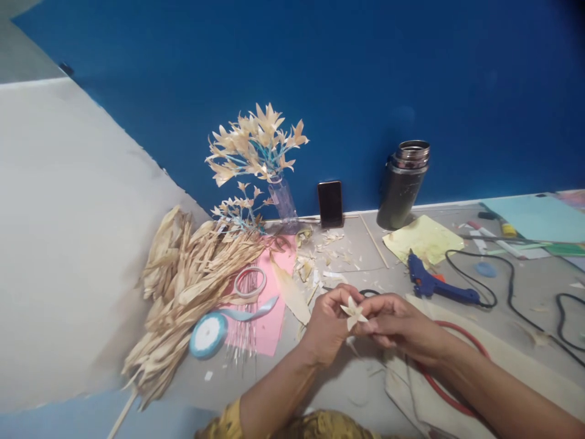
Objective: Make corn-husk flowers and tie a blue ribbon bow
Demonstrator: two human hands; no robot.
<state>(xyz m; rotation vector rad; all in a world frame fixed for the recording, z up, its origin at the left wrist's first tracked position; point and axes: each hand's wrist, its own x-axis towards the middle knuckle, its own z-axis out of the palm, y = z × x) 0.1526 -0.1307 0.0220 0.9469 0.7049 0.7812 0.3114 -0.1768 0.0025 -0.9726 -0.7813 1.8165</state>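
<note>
A small cream husk flower with pointed petals is held between my two hands, above the near middle of the table. My left hand is closed around its left side, thumb and fingers bent toward it. The fingers of my right hand pinch at its right side, close under the petals. What the right fingertips grip is partly hidden. Just left of my hands lies a loose pale husk piece on pink paper. Scraps of husk are scattered beyond my hands.
Dried corn husks are heaped at the left beside a blue ribbon roll. A vase of husk flowers, a phone and a flask stand along the wall. A blue glue gun with its cord lies right.
</note>
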